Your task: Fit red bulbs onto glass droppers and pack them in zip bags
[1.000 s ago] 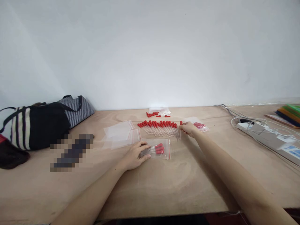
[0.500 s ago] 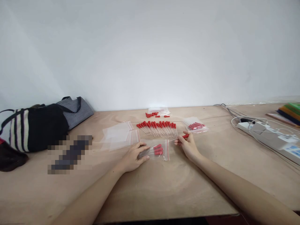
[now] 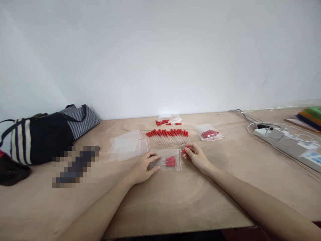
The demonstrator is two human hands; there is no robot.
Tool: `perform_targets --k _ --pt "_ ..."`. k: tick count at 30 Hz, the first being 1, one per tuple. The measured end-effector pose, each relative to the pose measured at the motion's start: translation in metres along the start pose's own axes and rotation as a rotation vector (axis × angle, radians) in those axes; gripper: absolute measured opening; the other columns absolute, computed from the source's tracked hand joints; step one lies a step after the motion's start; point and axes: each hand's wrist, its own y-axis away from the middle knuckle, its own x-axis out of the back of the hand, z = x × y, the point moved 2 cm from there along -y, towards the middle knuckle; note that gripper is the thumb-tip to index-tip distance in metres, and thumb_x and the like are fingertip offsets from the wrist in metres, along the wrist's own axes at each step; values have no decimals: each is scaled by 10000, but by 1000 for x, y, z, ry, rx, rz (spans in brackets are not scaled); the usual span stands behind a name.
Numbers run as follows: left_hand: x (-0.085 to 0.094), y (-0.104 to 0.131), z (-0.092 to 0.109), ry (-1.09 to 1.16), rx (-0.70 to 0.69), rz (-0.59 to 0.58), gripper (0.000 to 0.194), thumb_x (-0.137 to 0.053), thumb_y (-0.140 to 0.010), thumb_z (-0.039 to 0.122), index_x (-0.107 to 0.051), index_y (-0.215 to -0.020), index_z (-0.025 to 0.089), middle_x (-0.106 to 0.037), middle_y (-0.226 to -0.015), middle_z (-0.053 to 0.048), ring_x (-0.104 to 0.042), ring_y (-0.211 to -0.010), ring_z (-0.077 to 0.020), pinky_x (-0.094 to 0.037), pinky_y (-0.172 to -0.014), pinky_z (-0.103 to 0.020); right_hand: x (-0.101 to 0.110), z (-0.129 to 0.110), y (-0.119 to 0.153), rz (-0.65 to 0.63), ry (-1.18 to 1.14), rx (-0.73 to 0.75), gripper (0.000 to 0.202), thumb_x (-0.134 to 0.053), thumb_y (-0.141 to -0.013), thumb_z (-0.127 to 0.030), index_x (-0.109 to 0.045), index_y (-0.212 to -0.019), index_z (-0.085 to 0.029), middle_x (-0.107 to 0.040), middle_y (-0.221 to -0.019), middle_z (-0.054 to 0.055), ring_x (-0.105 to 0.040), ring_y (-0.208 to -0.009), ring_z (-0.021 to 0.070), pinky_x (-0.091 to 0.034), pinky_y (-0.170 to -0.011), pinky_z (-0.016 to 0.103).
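Observation:
My left hand [image 3: 145,167] presses a clear zip-lock bag [image 3: 178,164] to the table, its thumb and fingers around the bag's left end. Inside the bag lie several droppers [image 3: 170,161] with red rubber bulbs and thin pale stems. At the bag's right, red-lined mouth, my right hand [image 3: 197,157] pinches another dropper [image 3: 184,150] by its red bulb, with the stem pointing left into the bag. Just beyond, a row of red-bulbed droppers [image 3: 168,134] lies side by side.
Flat clear bags [image 3: 125,144] overlap to the left of the row. A filled bag of droppers [image 3: 210,133] lies right of it. Loose red bulbs [image 3: 162,122] are near the wall. A power strip [image 3: 288,142] with cables sits right, a black bag [image 3: 50,137] left.
My right hand has moved left with the dropper, whose stem now reaches into the bag. My left hand stays in place on the bag.

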Motion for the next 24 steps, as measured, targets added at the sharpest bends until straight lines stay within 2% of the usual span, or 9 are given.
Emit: perform_targets --k 5,9,13,15,17,21,24 --pt "0 0 -1 9 -2 9 356 -485 -792 339 -503 -1131 230 -463 -1157 -65 -460 -1055 -206 -370 -911 -356 -1 -3 4 -7 21 -17 436 -658 -548 -488 -418 -743 -181 -539 -542 -55 -509 -425 68 -410 -418 190" --pt "-1 0 -1 19 2 12 350 -487 -789 339 -509 -1123 236 -466 -1154 -61 -463 -1046 -206 -379 -899 -355 -4 -4 5 -101 101 -77 361 -648 -588 -426 -483 -761 -156 -532 -513 -54 -451 -347 47 -348 -321 163" --pt "-1 0 0 23 1 12 359 -483 -790 337 -499 -1132 230 -461 -1160 -63 -456 -1053 -204 -376 -900 -351 -8 -1 4 -193 128 -99 300 -608 -630 -329 -459 -835 -170 -605 -706 -28 -371 -267 4 -282 -249 146" --pt "0 0 1 24 3 12 369 -485 -789 332 -488 -1142 227 -461 -1161 -63 -457 -1052 -203 -375 -900 -350 -11 1 1 -182 154 -95 240 -575 -655 -283 -430 -815 -178 -608 -731 -31 -338 -250 -3 -269 -234 143" --pt "0 0 2 25 10 14 373 -485 -787 330 -482 -1146 227 -465 -1160 -60 -460 -1046 -204 -377 -896 -349 -14 5 -3 -129 219 -95 184 -551 -673 -250 -417 -779 -183 -588 -657 -45 -353 -264 13 -274 -232 141" --pt "2 0 4 36 13 18 391 -486 -784 331 -458 -1160 226 -478 -1157 -55 -469 -1031 -203 -384 -884 -343 -22 11 -10 -9 401 -84 126 -545 -679 -219 -434 -730 -186 -563 -565 -32 -434 -325 57 -316 -259 154" --pt "2 0 4 39 20 19 423 -490 -782 328 -422 -1186 220 -473 -1174 -61 -462 -1047 -209 -378 -893 -353 -27 13 -12 -18 459 -23 95 -533 -686 -211 -446 -716 -188 -584 -597 -9 -509 -410 84 -365 -322 165"
